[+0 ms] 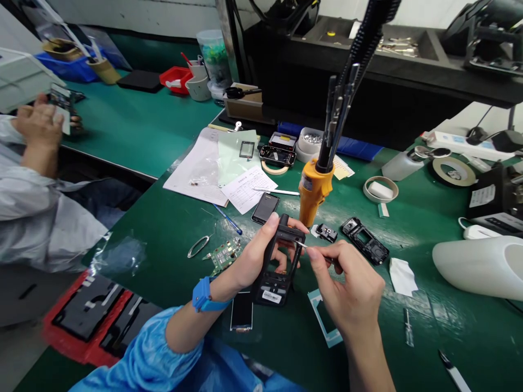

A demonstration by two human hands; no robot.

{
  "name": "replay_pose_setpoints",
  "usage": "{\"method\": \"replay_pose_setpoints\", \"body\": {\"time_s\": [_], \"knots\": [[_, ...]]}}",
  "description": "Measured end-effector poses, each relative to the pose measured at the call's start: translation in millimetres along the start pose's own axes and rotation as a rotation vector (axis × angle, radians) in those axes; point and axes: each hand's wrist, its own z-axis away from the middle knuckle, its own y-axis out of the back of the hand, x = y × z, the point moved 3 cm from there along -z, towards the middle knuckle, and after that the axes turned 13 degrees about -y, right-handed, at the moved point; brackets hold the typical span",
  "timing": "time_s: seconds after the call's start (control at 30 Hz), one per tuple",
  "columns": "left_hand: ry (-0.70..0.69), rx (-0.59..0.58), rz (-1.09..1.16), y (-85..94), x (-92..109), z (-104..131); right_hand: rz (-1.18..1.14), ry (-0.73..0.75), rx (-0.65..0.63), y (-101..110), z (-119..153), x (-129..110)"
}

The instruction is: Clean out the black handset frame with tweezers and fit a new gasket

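At the far left, the picture's edge is cropping a co-worker [24, 185], while a green circuit board [224, 255] is lying on the counter [163, 239], partly hidden by the left arm. The left hand's [254, 253] fingers are gripping a black housing [272, 280] above the counter, and the right hand's [351, 286] fingers are pinching a thin tool [302, 245] at its upper right side, covering most of the handle.

black device frame [274, 279] | blue wristband [205, 294] | green circuit board [224, 256] | green table [163, 245]
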Motion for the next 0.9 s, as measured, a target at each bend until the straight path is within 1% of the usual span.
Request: {"method": "replay_pose_setpoints", "body": {"time_s": [0.23, 0.47, 0.67, 0.77, 0.9], "knots": [[-0.008, 0.027, -0.023, -4.4, 1, 3, 0.016, 0.022, -0.004, -6, 3, -1], [0.000, -0.019, -0.092, -4.6, 2, 1, -0.005, 0.007, 0.005, -9, 6, 0], [0.003, 0.001, -0.083, -3.6, 2, 1, -0.054, -0.010, -0.002, -12, 8, 1], [0.003, -0.003, -0.065, -3.7, 0, 1, -0.096, -0.025, 0.014, -13, 8, -1], [0.016, -0.007, -0.024, -3.8, -3, 0, -0.194, -0.083, 0.072, -10, 7, -2]]}}
